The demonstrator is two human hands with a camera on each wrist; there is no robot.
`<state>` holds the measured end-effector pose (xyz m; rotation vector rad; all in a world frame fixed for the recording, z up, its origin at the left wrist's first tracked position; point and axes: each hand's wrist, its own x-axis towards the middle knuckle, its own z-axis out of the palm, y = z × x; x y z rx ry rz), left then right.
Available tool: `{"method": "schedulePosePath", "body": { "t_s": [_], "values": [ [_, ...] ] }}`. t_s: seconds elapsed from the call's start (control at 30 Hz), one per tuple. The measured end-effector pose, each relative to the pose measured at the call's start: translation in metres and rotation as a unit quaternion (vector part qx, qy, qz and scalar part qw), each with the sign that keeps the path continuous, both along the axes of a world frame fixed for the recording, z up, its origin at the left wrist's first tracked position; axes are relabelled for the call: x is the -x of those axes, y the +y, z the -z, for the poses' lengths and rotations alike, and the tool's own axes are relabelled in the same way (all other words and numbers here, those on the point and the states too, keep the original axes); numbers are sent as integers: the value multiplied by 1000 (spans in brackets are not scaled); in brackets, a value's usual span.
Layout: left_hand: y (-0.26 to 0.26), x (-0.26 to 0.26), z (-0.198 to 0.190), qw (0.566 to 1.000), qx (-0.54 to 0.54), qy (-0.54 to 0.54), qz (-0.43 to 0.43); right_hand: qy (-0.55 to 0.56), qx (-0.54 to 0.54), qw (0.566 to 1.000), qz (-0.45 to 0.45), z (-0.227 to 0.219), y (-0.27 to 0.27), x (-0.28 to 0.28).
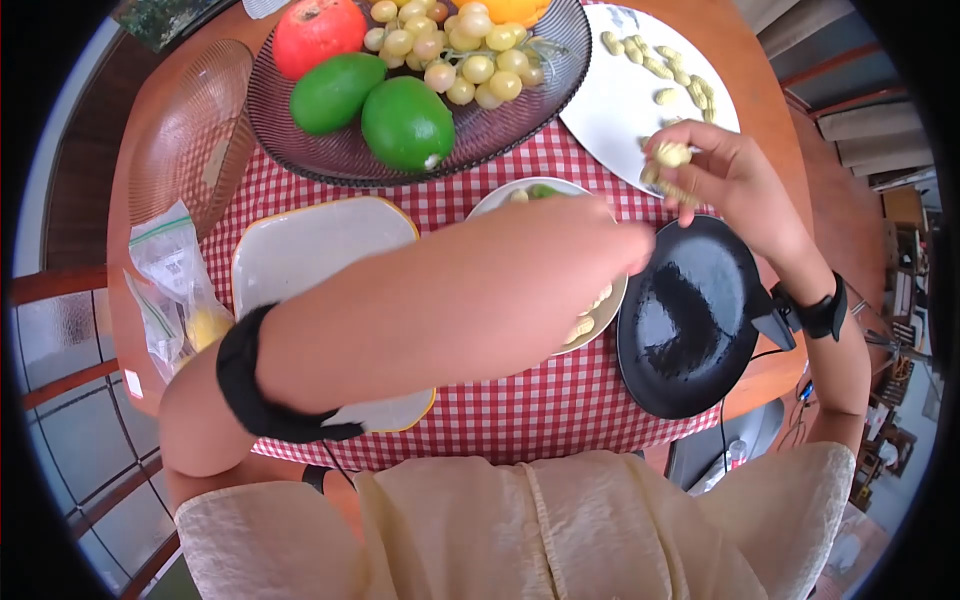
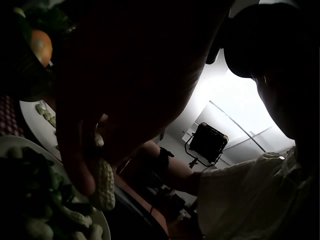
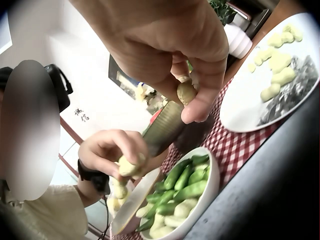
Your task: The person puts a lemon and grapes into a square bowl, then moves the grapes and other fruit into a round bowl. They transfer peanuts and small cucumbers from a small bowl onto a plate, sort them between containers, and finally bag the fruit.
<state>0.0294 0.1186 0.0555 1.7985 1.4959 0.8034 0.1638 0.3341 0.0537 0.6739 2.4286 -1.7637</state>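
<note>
Over the white bowl [image 3: 215, 172] my left hand [image 1: 590, 250] pinches a peanut [image 2: 104, 185] in its shell between thumb and fingers. My forearm hides much of that bowl in the head view; in the right wrist view it holds green peppers [image 3: 192, 190] and more peanuts [image 3: 172, 221]. My right hand [image 1: 740, 190] is raised between the white plate [image 1: 612, 105] and the black pan [image 1: 690, 300], its fingertips gripping peanuts [image 1: 672, 155]. Several loose peanuts [image 1: 658, 68] lie along the far side of the white plate.
A purple glass fruit plate [image 1: 275, 130] carries green fruit, grapes and a red fruit at the back. At left are a pale rectangular tray [image 1: 300, 250], a ribbed clear dish [image 1: 190, 130] and plastic bags [image 1: 175, 260]. The pan's handle [image 1: 775, 320] points right.
</note>
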Motion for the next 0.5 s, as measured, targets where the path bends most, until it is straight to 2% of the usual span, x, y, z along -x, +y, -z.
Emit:
{"method": "schedulePosePath", "body": {
  "t_s": [0.03,0.1,0.23,0.33,0.4,0.5],
  "values": [
    [-13,0,-4,994,103,4,-24,7,21,1000,-17,0,-11,-2],
    [-33,0,7,989,127,31,-70,-20,41,998,-43,-4,-30,-6],
    [-47,1,18,987,103,19,-125,-1,50,994,-101,2,-56,-13],
    [-44,-2,33,980,57,-8,-192,-8,49,993,-107,9,-75,-10],
    [-39,0,41,981,44,9,-186,122,-137,966,-184,19,-81,-8],
    [-35,-4,44,982,44,33,-180,95,-136,974,-156,19,-86,-1]
  ]
}}
